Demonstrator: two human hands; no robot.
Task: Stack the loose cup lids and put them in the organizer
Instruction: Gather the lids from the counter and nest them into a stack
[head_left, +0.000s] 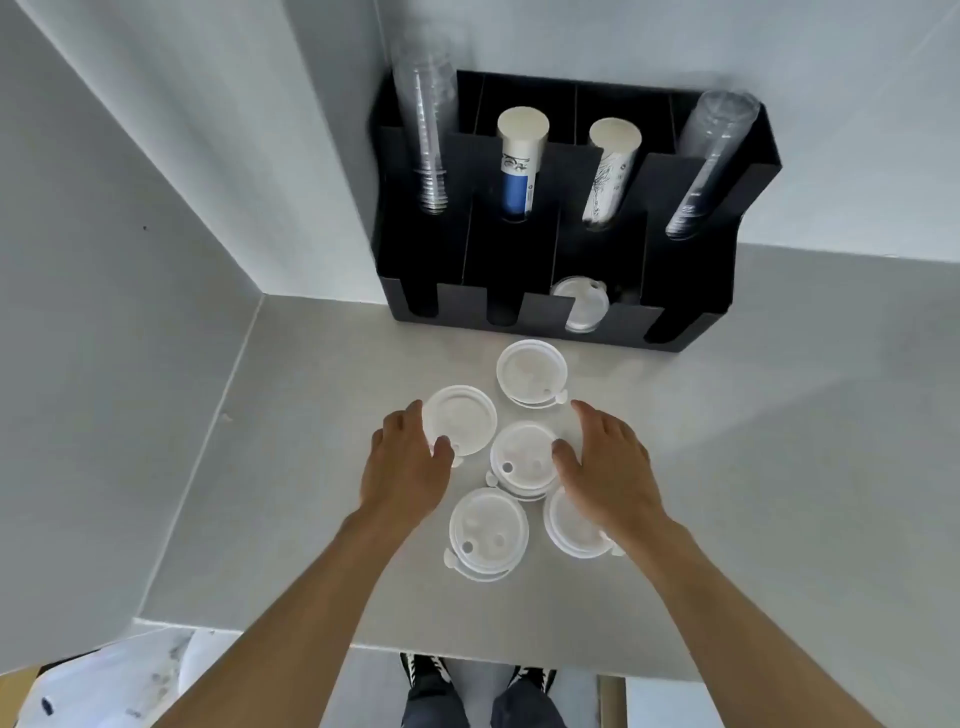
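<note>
Several white plastic cup lids lie loose on the grey counter (779, 467). My left hand (408, 462) rests with spread fingers at the edge of the left lid (462, 415), thumb touching its rim. My right hand (605, 467) is open beside the middle lid (522, 460) and partly covers the right lid (569, 525). Another lid (488, 530) lies nearest me, and the far lid (530, 371) sits just in front of the black organizer (691, 291). One front slot of the organizer holds a lid (579, 304) standing on edge.
The organizer stands against the wall, holding two stacks of clear cups (428, 130) (706, 161) and two stacks of paper cups (519, 161) (610, 171). A wall (104, 312) closes the left side. The counter's front edge (519, 662) is near my feet.
</note>
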